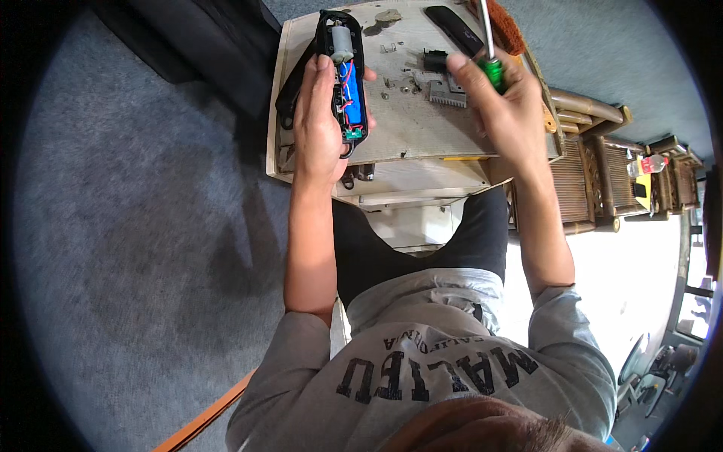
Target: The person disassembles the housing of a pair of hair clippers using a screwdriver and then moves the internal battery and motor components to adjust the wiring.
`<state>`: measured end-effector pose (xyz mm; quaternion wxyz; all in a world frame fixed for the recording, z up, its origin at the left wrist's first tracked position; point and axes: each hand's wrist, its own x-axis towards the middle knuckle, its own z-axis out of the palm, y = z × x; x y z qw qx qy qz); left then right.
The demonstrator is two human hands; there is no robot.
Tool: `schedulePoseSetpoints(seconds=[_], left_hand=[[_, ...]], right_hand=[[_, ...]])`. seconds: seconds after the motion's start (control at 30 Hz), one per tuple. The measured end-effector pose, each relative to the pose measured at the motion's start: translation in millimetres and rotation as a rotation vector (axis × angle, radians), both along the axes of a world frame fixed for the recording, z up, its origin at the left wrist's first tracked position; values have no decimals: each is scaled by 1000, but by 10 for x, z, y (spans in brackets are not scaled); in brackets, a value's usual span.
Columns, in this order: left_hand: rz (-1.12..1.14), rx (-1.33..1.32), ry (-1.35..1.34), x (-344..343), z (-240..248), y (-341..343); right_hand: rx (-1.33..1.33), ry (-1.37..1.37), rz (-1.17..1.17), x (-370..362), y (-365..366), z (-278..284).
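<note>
My left hand [316, 128] is wrapped around an opened hair clipper [352, 94] at the far left of the small table. Its black shell shows a silver motor, a blue battery, red and white wires and a small green circuit board. In my right hand [516, 113], slightly blurred, is a screwdriver [492, 69] with a green handle, its shaft pointing away from me. Left of that hand lie a metal clipper blade [446, 93], a black toothed part [434, 60] and several tiny metal pieces [407, 87]. A long black cover [454, 29] rests farther back.
The worn wooden table [407, 139] has an open shelf below, with dark tools [360, 173] inside. A rust-coloured fuzzy item [503, 29] sits at the back right. Bamboo seats [572, 169] stand to the right, with a bottle [649, 165] on one. Dark cloth [203, 38] hangs at left.
</note>
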<state>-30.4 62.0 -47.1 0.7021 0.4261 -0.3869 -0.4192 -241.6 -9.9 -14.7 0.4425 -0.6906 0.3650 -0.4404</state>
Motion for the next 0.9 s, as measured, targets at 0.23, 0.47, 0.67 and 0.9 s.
schedulePoseSetpoints(seconds=[0.23,0.47,0.67,0.9], left_hand=[[51,10,-10,-9,31,5],[5,-18,14,12,21,19],[-70,-13,7,88,-29,11],[-52,24,-8,78,-17,4]], right_hand=[[-511,434,-189,-100,-542,45],[-691,634,-193,-133,-919,-42],[-793,778,-103,143,-1222,91],[-851,911,-57,587,-1348,151]])
